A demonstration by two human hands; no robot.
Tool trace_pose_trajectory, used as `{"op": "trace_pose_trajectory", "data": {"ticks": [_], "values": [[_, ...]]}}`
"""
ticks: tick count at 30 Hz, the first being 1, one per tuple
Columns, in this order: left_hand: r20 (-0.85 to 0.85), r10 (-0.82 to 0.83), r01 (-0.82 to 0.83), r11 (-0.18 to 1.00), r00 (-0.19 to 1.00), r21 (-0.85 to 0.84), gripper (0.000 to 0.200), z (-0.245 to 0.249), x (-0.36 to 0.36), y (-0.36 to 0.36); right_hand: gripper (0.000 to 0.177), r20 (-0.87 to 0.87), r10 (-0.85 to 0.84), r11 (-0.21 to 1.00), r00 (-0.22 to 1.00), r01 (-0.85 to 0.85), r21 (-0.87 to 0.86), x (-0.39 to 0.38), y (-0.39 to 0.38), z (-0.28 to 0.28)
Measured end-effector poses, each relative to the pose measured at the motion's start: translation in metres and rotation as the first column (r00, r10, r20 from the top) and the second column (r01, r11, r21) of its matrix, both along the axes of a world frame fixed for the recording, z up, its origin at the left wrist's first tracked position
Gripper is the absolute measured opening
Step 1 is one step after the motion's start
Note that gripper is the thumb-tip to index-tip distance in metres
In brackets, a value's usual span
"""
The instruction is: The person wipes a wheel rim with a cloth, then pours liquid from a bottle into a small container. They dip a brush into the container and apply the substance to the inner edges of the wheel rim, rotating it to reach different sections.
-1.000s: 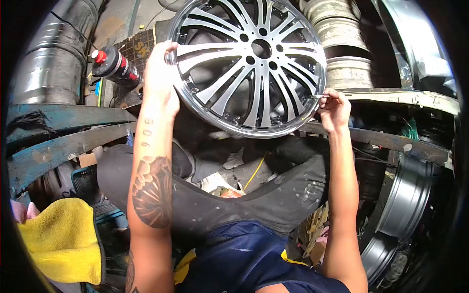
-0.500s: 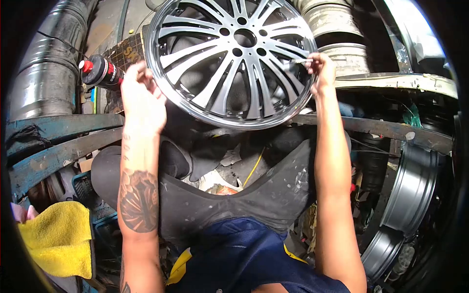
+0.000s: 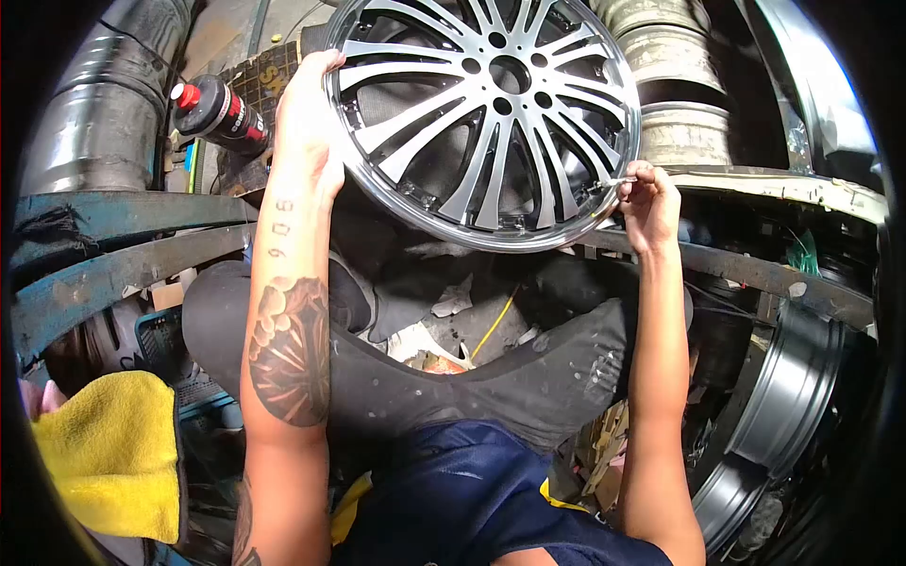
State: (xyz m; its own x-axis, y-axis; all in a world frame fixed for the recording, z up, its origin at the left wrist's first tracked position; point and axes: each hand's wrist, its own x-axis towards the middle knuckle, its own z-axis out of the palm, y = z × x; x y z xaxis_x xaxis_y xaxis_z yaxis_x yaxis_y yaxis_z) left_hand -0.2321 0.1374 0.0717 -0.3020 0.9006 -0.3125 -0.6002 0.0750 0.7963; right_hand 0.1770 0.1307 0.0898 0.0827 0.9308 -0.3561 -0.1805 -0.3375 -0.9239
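A multi-spoke alloy wheel (image 3: 514, 123), dark with bright-faced spokes and a polished lip, lies tilted in front of me. My left hand (image 3: 307, 123) grips its left edge, with the fingertips at the upper left of the lip and part of the hand hidden behind the edge. At the lower right lip, my right hand (image 3: 651, 200) pinches a small, thin brush (image 3: 615, 181). The brush's dark tip points left, over the outer ends of the spokes.
A dark bottle with a red cap (image 3: 222, 113) stands left of the wheel. Metal barrels (image 3: 675, 61) are stacked at the back right, more wheel rims (image 3: 779, 396) at the lower right. A yellow cloth (image 3: 113, 453) hangs lower left. Blue-grey beams (image 3: 142, 222) cross on both sides.
The wheel has shifted right and turned. My left hand has moved up onto its edge and taken hold. My right hand has moved down and right with the brush, to the lip.
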Motion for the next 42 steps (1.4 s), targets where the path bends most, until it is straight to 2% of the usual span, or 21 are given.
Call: {"op": "trace_pose_trajectory", "data": {"ticks": [3,4,7,11,12,15,18,19,21,23,26,29,30,31,33,36,37,40,42], "values": [[0.014,0.051,-0.051,0.999,0.999,-0.019,0.035,-0.018,-0.011,0.01,0.019,0.098,-0.054,0.997,0.994,0.048,0.067,-0.014,0.011,-0.003],[-0.014,0.033,-0.035,0.987,0.999,-0.157,0.036,-0.014,-0.014,0.005,0.017,0.113,-0.08,0.993,0.99,0.068,0.099,-0.023,0.013,-0.004],[0.12,0.018,0.007,0.978,0.993,-0.208,0.036,-0.007,-0.019,-0.002,0.018,0.211,-0.139,0.988,0.968,0.123,0.089,-0.026,0.02,-0.008],[0.189,0.089,-0.028,0.951,0.978,-0.308,0.03,-0.003,-0.011,-0.02,0.018,0.25,-0.169,0.985,0.953,0.153,0.082,-0.021,0.051,-0.008],[0.217,0.1,-0.038,0.961,0.971,-0.274,0.028,-0.001,-0.002,-0.03,0.018,0.279,-0.166,0.984,0.946,0.138,0.116,-0.012,0.065,-0.013],[0.331,0.003,0.099,0.952,0.944,-0.29,0.032,-0.001,0.012,-0.059,0.02,0.331,-0.118,0.975,0.936,0.047,0.215,0.017,0.093,-0.02],[0.278,-0.072,0.158,0.941,0.958,-0.3,0.039,0.004,0.011,-0.058,0.021,0.251,-0.033,0.989,0.967,-0.005,0.149,0.034,0.087,-0.018],[0.268,-0.087,0.168,0.94,0.959,-0.296,0.041,0.003,0.009,-0.054,0.022,0.213,-0.06,0.987,0.975,0.025,0.162,0.035,0.076,-0.022],[0.055,-0.077,0.084,0.988,0.995,-0.131,0.041,-0.005,0.001,-0.036,0.022,0.13,-0.099,0.979,0.987,0.073,0.191,0.029,0.055,-0.031],[-0.007,-0.035,0.034,0.999,0.999,-0.034,0.038,0.014,-0.002,-0.019,0.023,0.103,-0.118,0.983,0.988,0.102,0.15,-0.001,0.021,-0.017],[0.069,-0.016,0.018,1.0,0.997,-0.023,0.038,0.009,-0.009,-0.002,0.023,0.091,0.008,0.999,0.996,-0.012,0.041,-0.008,0.002,-0.006],[0.099,0.057,-0.041,0.987,0.993,-0.157,0.038,0.014,-0.004,-0.001,0.025,0.237,-0.109,0.989,0.965,0.08,0.128,-0.016,0.017,-0.017],[0.174,0.053,-0.011,0.972,0.983,-0.235,0.04,0.011,-0.014,0.004,0.027,0.295,-0.191,0.978,0.936,0.155,0.14,-0.026,0.02,-0.015],[0.199,0.082,-0.035,0.972,0.976,-0.231,0.041,0.006,-0.015,0.005,0.027,0.334,-0.203,0.977,0.921,0.169,0.128,-0.032,0.024,-0.011],[0.206,0.089,-0.023,0.952,0.975,-0.305,0.036,0.007,-0.011,-0.007,0.029,0.281,-0.191,0.976,0.94,0.151,0.157,-0.013,0.043,-0.022],[0.195,0.119,-0.047,0.941,0.974,-0.336,0.031,0.004,0.005,-0.029,0.032,0.32,-0.172,0.966,0.931,0.097,0.239,0.011,0.076,-0.025],[0.319,0.035,0.068,0.95,0.947,-0.306,0.029,0.002,0.004,-0.039,0.031,0.322,-0.168,0.961,0.932,0.083,0.262,0.022,0.086,-0.025],[0.329,-0.028,0.138,0.939,0.944,-0.315,0.032,0.004,0.016,-0.052,0.025,0.056,-0.134,0.951,0.989,0.113,0.287,0.045,0.099,-0.029],[0.366,-0.071,0.186,0.939,0.928,-0.291,0.036,0.01,0.011,-0.048,0.025,0.041,-0.166,0.941,0.985,0.146,0.305,0.049,0.088,-0.03]]}}
